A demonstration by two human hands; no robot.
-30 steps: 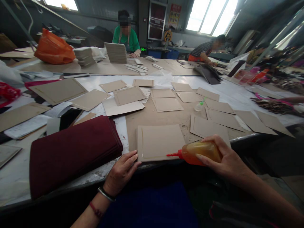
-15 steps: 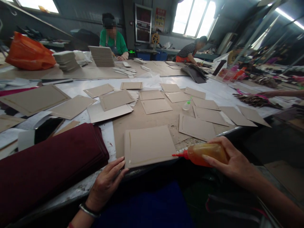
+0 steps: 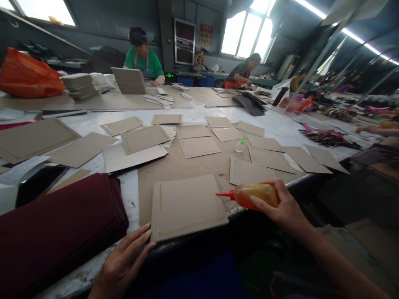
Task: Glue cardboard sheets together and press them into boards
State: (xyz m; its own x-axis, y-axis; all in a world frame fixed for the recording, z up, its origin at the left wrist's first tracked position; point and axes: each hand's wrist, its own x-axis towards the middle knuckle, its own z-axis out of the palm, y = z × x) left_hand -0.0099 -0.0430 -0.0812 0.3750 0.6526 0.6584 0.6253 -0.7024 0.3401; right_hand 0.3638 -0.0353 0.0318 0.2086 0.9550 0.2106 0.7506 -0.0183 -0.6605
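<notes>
My right hand (image 3: 282,203) is wrapped around a squeeze glue bottle (image 3: 257,196) of amber liquid with a red nozzle. The bottle lies nearly level, and its tip is over the right edge of a beige cardboard panel (image 3: 187,203). This panel tops a small stack at the table's front edge. A glossy glue line follows its left and front margins and runs up the right side. Fingers outstretched, my left hand (image 3: 123,259) touches the stack's front left corner.
Several glue-marked panels (image 3: 199,146) are spread behind and to both sides. A small clear bottle with a green tip (image 3: 240,145) stands among them. Folded maroon cloth (image 3: 62,228) lies at left. Across the table, people work near stacked boards (image 3: 128,81) and an orange bag (image 3: 29,74).
The bottle's nozzle has moved from the panel's front right corner up along its right edge, and a glue line now shows there. My left hand stays at the corner. The camera view has shifted slightly.
</notes>
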